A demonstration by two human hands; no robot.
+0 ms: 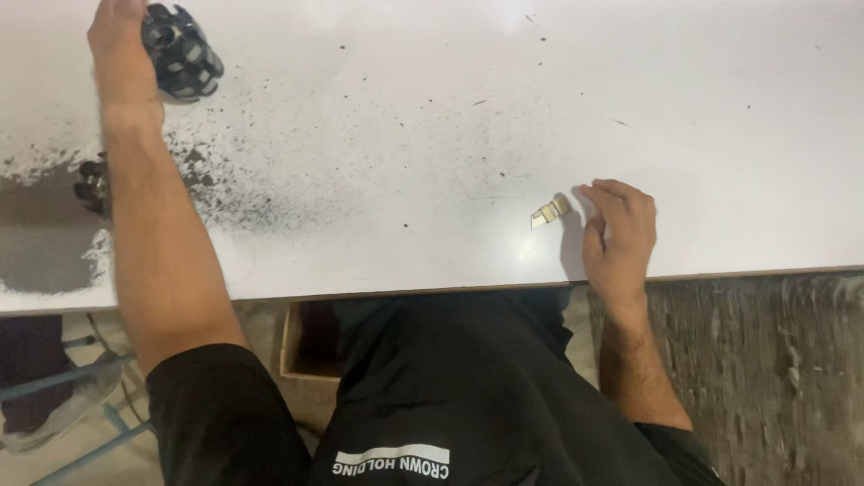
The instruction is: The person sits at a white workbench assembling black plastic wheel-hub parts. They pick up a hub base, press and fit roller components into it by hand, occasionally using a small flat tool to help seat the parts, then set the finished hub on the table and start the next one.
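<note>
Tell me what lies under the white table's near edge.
Under the white table edge show the person's lap in dark clothing, an open cardboard box and grey floor. The tabletop covers whatever lies further beneath it.

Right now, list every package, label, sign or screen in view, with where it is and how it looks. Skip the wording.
Shirt print: bottom centre, on the person's black shirt; a white bar over a row of white letters.
Cardboard box: under the table edge, left of the lap; brown, open, mostly hidden.
No signs or screens show.
The left hand touches a black ribbed part; the right hand lies by a small tan piece.
</note>
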